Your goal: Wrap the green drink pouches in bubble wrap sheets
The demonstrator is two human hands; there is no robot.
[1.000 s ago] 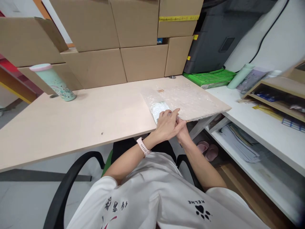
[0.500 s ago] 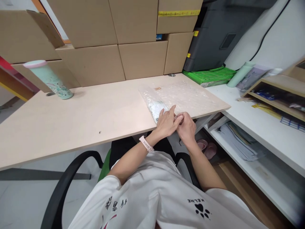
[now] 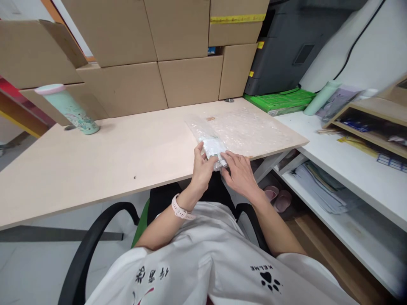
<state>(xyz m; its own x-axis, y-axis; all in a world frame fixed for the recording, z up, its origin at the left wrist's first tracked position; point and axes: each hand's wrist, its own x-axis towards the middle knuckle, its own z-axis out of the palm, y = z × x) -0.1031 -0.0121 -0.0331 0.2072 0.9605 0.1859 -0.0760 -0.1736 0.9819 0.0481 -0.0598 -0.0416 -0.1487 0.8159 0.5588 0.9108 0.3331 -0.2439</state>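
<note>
A sheet of clear bubble wrap (image 3: 254,129) lies flat over the right part of the desk. At its near left corner is a flat whitish item (image 3: 211,146), covered by the clear plastic, so I cannot make out its kind. My left hand (image 3: 201,171), with a pink band on the wrist, grips the left and near side of this wrapped item, thumb on top. My right hand (image 3: 240,173) closes on its right side, fingers over the top and thumb below. The near end of the item reaches over the desk's front edge.
A mint tumbler (image 3: 71,110) stands at the desk's left. Cardboard boxes (image 3: 190,80) line the back. To the right are a green box (image 3: 280,101), a dark grey case (image 3: 282,55) and a white shelf unit (image 3: 356,148). Chair armrests flank me.
My hands, together at the item's right before, have moved apart to its two sides. The left has gone left and now grips it. The item's near end has turned slightly right.
</note>
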